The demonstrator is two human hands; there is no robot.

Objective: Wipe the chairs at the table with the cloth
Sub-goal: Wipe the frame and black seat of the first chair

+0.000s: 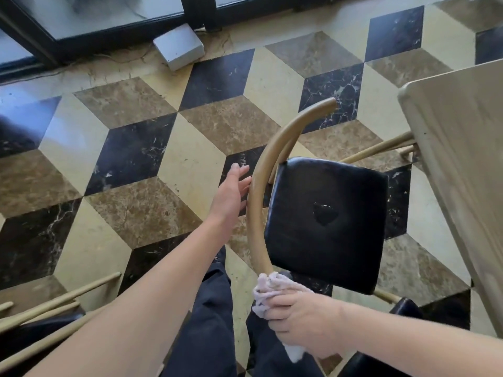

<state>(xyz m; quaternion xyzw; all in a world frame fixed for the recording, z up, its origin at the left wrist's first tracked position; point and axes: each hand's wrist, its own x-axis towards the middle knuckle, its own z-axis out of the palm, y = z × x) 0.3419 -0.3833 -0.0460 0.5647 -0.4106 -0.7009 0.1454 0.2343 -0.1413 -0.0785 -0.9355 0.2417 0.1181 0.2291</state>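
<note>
A chair with a black padded seat (326,221) and a curved tan wooden back rail (265,164) stands below me beside the pale table (457,148). My right hand (296,319) is shut on a pale pinkish cloth (272,288), pressing it around the near end of the back rail. My left hand (231,191) reaches to the middle of the rail's outer side, fingers spread and just touching or nearly touching it, holding nothing.
Another chair's tan rails (54,303) and dark seat show at lower left, and a further dark seat (405,308) at lower right. A grey box (179,46) lies on the patterned tile floor near the dark-framed glass doors (109,25). My dark-trousered legs (212,322) are below.
</note>
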